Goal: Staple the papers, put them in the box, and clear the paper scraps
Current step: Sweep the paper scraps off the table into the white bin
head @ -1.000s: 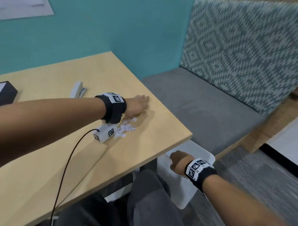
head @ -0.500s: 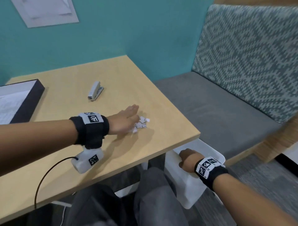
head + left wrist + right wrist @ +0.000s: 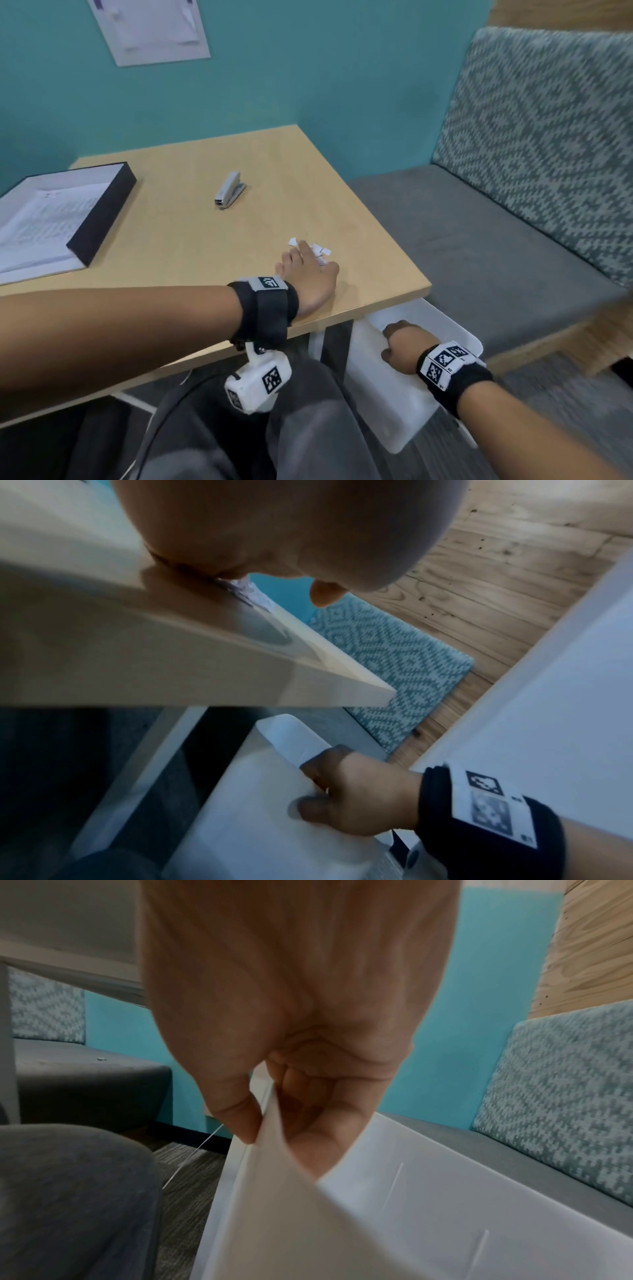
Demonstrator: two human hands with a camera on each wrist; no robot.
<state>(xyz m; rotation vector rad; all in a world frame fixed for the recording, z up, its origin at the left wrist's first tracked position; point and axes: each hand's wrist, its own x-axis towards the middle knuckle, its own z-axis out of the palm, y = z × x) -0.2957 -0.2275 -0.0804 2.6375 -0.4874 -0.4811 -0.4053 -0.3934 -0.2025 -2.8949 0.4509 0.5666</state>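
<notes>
Small white paper scraps lie in a heap near the table's right front corner. My left hand lies flat on the table with straight fingers over the scraps; the scraps peek out under the palm in the left wrist view. Below the table edge, my right hand grips the rim of a white plastic bin, thumb outside and fingers inside. The bin stands under the table corner. A black box with stapled papers sits at the left.
A grey stapler lies mid-table, behind my left hand. A grey bench seat with a patterned back cushion runs along the right. My grey-trousered legs are under the table beside the bin. A cable hangs from the left wrist camera.
My left hand has swept the scraps toward the table's front right corner, drawing back toward me. The right hand keeps its grip on the bin rim below the edge.
</notes>
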